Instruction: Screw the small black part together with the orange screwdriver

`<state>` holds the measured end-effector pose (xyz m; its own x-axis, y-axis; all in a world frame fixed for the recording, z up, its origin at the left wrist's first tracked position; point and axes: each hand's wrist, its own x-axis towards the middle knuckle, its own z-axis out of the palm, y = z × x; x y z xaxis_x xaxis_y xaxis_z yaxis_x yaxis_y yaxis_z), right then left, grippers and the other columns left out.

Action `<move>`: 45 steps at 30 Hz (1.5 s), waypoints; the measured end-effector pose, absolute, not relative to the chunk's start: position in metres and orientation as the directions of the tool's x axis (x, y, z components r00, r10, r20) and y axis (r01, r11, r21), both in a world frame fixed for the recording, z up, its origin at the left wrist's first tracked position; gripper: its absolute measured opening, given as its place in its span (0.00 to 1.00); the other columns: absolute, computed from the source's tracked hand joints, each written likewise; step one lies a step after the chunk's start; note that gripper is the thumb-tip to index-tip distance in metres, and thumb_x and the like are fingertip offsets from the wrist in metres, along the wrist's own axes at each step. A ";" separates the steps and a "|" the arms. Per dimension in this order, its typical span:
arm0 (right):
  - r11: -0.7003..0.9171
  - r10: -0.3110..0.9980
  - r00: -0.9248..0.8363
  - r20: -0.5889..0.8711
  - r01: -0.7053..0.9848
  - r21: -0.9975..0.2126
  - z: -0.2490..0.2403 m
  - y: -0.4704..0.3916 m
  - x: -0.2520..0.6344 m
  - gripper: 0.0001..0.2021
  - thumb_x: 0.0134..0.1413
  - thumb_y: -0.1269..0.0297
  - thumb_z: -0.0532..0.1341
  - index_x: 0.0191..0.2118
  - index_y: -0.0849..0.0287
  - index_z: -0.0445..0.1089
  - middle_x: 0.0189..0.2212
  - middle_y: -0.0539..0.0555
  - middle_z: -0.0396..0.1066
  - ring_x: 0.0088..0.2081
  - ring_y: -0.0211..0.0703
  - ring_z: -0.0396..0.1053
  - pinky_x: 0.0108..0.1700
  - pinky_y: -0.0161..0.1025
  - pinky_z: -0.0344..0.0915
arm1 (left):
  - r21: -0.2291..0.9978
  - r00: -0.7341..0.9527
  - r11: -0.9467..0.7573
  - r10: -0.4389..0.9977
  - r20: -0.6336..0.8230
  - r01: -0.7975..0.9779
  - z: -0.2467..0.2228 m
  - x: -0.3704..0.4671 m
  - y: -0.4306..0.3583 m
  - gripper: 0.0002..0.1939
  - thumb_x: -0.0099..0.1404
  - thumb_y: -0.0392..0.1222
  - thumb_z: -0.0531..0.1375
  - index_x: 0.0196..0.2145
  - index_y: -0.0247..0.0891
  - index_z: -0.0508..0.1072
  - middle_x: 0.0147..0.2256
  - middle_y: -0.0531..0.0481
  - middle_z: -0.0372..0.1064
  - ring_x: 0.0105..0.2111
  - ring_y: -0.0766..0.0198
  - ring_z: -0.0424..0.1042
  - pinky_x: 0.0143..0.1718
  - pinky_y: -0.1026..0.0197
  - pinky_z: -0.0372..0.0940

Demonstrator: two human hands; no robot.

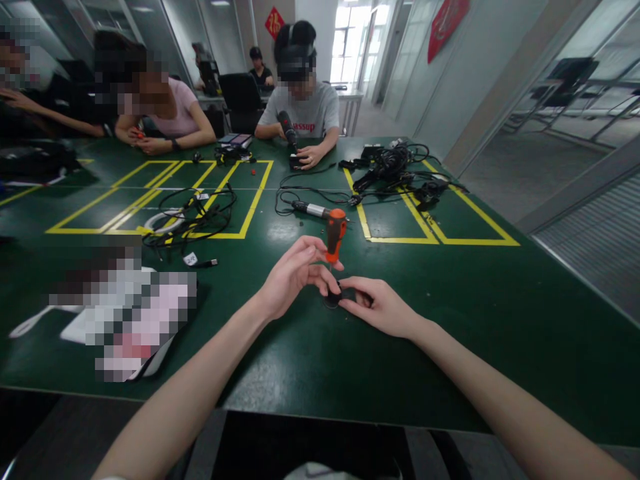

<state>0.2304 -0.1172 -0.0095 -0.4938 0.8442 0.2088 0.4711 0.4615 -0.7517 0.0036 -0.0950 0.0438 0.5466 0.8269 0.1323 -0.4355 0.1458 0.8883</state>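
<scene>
Left grip at lower end of the nearly upright screwdriver, clamping cannot be told | right grip clamped on black part | part lies below screwdriver, toward near edge of tabletop

1 head-worn view, facing forward and down; green table close below.

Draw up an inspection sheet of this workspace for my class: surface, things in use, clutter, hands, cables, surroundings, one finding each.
Surface: green table with yellow tape lines
Things in use: orange screwdriver, roughly upright over a black part
Clutter: blurred items at left; silver tool beyond the screwdriver
Hands: left hand at the screwdriver's lower end; right hand gripping the black part
Cables: tangle at left; black heap at right
Surroundings: co-worker opposite; black chair
</scene>
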 end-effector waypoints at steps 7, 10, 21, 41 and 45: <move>0.462 0.842 -0.500 0.202 0.476 -0.748 -0.007 -0.120 0.230 0.14 0.67 0.57 0.62 0.49 0.61 0.76 0.27 0.49 0.71 0.21 0.33 0.57 0.27 0.35 0.56 | 0.903 0.573 0.184 0.816 0.080 -0.388 0.046 0.004 -0.097 0.26 0.69 0.59 0.64 0.50 0.31 0.75 0.38 0.46 0.76 0.28 0.64 0.77 0.29 0.63 0.68; 0.459 0.846 -0.493 0.203 0.478 -0.749 -0.007 -0.120 0.229 0.13 0.67 0.58 0.63 0.48 0.62 0.76 0.27 0.48 0.71 0.21 0.33 0.57 0.27 0.35 0.56 | 0.900 0.583 0.179 0.806 0.098 -0.398 0.045 0.003 -0.096 0.25 0.69 0.60 0.63 0.46 0.32 0.75 0.38 0.44 0.79 0.27 0.63 0.78 0.30 0.62 0.69; 0.452 0.846 -0.493 0.202 0.465 -0.761 -0.007 -0.119 0.226 0.14 0.66 0.60 0.62 0.49 0.63 0.76 0.30 0.50 0.73 0.22 0.33 0.58 0.27 0.35 0.57 | 0.933 0.507 0.115 0.858 0.080 -0.341 0.046 0.003 -0.100 0.23 0.68 0.54 0.68 0.49 0.33 0.74 0.38 0.46 0.80 0.25 0.69 0.76 0.28 0.66 0.67; 0.465 0.867 -0.440 0.232 0.551 -0.693 -0.009 -0.123 0.221 0.15 0.60 0.55 0.70 0.46 0.59 0.76 0.27 0.48 0.72 0.23 0.35 0.61 0.29 0.36 0.57 | 0.938 0.482 0.074 0.870 0.105 -0.338 0.047 0.006 -0.101 0.23 0.60 0.51 0.74 0.42 0.38 0.68 0.35 0.52 0.78 0.21 0.73 0.70 0.26 0.67 0.64; 0.462 0.871 -0.429 0.241 0.542 -0.702 -0.009 -0.122 0.217 0.15 0.63 0.52 0.68 0.44 0.59 0.76 0.30 0.50 0.74 0.24 0.36 0.62 0.29 0.36 0.59 | 0.948 0.451 0.041 0.885 0.112 -0.316 0.047 0.005 -0.100 0.23 0.57 0.47 0.76 0.44 0.36 0.73 0.31 0.56 0.73 0.21 0.75 0.66 0.26 0.67 0.61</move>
<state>0.2167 -0.1217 -0.0088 -0.4286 0.8706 0.2413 0.5420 0.4615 -0.7023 0.0053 -0.0999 0.0475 0.4510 0.8854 0.1124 -0.3158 0.0406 0.9480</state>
